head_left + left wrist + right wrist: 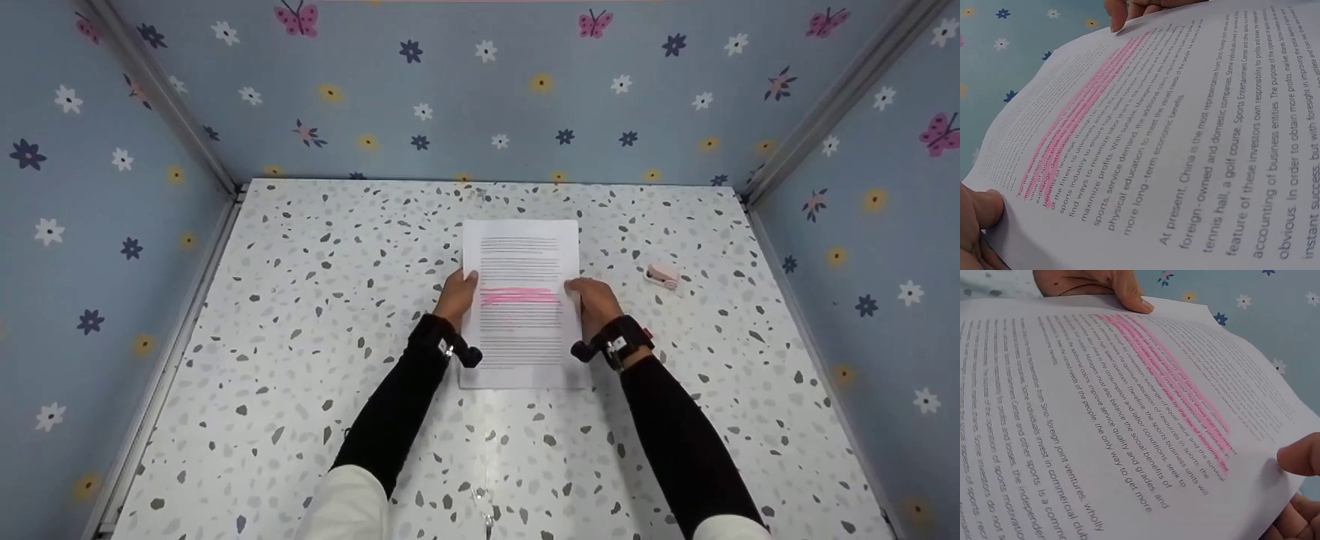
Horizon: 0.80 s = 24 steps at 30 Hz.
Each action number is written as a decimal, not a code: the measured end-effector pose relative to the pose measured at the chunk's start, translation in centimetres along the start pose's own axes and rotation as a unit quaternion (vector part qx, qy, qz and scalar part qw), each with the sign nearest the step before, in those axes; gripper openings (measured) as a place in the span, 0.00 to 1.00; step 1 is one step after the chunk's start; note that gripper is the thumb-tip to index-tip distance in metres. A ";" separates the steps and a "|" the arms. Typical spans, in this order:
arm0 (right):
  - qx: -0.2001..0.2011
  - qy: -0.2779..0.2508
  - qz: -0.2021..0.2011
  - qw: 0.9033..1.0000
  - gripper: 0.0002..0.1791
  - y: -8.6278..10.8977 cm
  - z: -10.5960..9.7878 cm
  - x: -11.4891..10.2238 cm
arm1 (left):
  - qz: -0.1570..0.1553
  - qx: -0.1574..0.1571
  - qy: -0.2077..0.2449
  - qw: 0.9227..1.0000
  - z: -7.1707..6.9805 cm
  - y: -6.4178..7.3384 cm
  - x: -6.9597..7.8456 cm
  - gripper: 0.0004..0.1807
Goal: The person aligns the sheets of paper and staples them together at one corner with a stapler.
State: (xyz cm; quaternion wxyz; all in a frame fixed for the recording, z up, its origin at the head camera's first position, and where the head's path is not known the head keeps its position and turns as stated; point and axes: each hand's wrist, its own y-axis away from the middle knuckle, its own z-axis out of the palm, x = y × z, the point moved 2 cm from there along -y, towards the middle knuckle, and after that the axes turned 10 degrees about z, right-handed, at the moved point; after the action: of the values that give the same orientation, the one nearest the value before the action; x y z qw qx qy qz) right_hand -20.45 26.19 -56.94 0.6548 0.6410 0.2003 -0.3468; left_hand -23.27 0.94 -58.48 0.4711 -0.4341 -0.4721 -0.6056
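A white sheet of printed paper (521, 337) with pink highlighter lines across its middle is held upright between both hands. At its left edge, the left hand (456, 297) pinches it, thumb on the printed face. The right hand (596, 301) grips the opposite edge the same way, and in the right wrist view its thumb (1302, 457) lies on top with fingers curled beneath. The sheet bows slightly in the left wrist view, where the left thumb (985, 208) presses on the margin. Whether more sheets lie behind it, I cannot tell.
A small pale pink object (662, 277), perhaps a correction tape or sharpener, lies on the table right of the right hand. The speckled white table (337, 300) is bounded by blue floral panels (480, 90) at the back and both sides.
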 end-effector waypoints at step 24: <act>0.046 0.082 -0.067 0.993 0.18 0.6 1.3 0.3 | -0.001 0.017 0.002 1.000 -0.6 0.2 0.2 0.20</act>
State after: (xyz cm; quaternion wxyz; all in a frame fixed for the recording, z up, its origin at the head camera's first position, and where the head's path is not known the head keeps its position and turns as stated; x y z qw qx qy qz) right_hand -20.10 24.82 -56.62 0.5815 0.6817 0.2800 -0.3445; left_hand -23.11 0.24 -58.36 0.4788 -0.4243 -0.4818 -0.5988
